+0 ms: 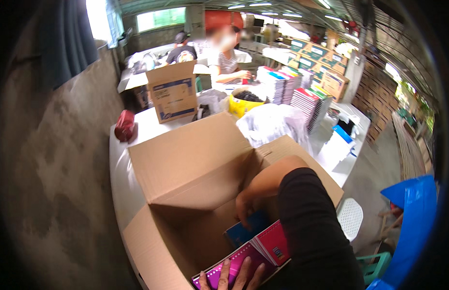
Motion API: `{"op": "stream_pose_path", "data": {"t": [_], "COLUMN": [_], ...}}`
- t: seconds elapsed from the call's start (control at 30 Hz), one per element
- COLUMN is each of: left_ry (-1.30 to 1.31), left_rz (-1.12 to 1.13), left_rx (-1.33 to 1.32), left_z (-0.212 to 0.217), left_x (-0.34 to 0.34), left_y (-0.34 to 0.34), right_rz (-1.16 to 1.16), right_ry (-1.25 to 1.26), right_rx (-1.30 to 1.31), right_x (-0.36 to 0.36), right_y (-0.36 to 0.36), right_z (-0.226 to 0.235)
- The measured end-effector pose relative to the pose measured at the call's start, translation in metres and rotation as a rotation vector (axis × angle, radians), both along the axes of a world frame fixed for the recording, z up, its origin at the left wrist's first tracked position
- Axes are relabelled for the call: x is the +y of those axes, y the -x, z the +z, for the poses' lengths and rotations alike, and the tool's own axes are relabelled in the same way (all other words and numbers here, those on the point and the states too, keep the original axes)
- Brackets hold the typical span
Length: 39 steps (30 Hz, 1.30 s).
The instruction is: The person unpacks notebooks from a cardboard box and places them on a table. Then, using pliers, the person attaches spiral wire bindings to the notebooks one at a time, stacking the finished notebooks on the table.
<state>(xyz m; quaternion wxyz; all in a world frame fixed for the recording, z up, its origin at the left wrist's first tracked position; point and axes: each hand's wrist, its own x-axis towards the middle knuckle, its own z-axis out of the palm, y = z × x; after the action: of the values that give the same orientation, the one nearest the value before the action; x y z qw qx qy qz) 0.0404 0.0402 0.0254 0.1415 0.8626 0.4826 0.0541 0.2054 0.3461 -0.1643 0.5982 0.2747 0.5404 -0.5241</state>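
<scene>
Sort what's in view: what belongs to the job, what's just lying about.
In hand:
open brown cardboard box
purple rectangular notebook, under the left hand
blue rectangular notebook, at the right hand
red rectangular notebook

Apparently lying about:
shiny dark-red bundle
white perforated plastic seat
blue plastic sheet

Open cardboard box [195,157] on white table [120,171]. Left hand [232,279] spread on purple notebook [239,262] inside; right hand [244,205] at blue notebook [255,227]. Red notebook [273,238] beside purple one.

A workshop is indicated: notebook stacks [305,104] are piled on the white table [122,169], cartons [309,55] are stacked beyond it, strip lights [292,15] are mounted high beyond it.
</scene>
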Motion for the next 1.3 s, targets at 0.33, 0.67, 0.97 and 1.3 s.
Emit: {"op": "stream_pose_path", "data": {"t": [0.33,0.67,0.97,1.3], "left_ry": [-0.094,0.035,-0.221,-0.163], "left_rz": [-0.003,0.054,0.095,0.084], "left_rx": [0.055,-0.090,-0.061,-0.030], "left_z": [-0.007,0.015,-0.025,-0.016], "left_x": [-0.003,0.000,-0.008,-0.007], "left_y": [-0.001,0.003,-0.003,-0.001], "right_rz": [-0.080,0.005,-0.025,0.138], "right_ry": [-0.044,-0.190,-0.046,-0.202], "right_rx": [0.049,0.125,0.207,0.412], "right_x": [-0.011,-0.015,-0.017,-0.023], "right_y": [0.001,0.023,-0.006,0.018], "right_z": [0.016,0.041,-0.019,0.024]}}
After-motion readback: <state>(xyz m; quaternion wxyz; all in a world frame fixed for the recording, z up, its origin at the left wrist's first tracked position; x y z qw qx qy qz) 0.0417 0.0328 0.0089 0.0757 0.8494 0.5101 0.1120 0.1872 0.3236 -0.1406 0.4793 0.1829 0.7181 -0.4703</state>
